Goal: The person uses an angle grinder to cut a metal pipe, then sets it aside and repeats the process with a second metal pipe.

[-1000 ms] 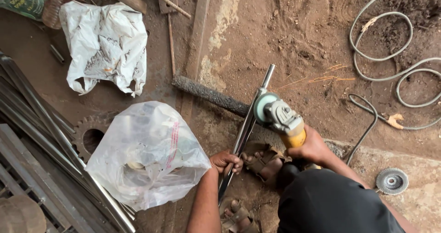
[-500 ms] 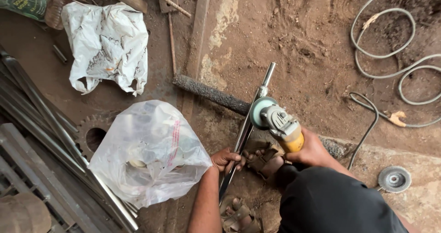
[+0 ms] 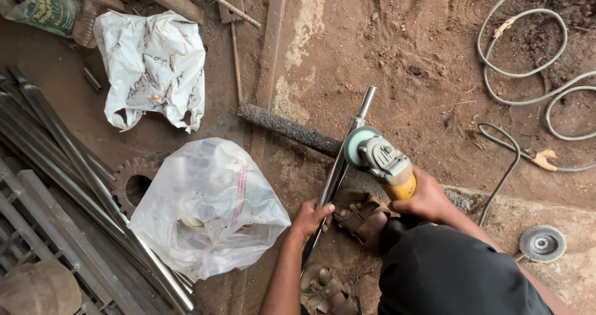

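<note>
Head view. Steel tube (image 3: 338, 172): slim, round, polished, laid on packed dirt at centre, running from six toward one o'clock. Left hand (image 3: 308, 219): fingers clamped round the tube's lower part. Right hand (image 3: 427, 197): fingers wrapped on a yellow-bodied angle grinder (image 3: 380, 158), its disc set against the tube. Crinkled clear plastic bag (image 3: 208, 206) at nine o'clock.

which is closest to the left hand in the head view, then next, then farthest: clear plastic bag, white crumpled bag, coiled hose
1. clear plastic bag, just beside the left hand
2. white crumpled bag, upper left on the dirt
3. coiled hose, far upper right
</note>
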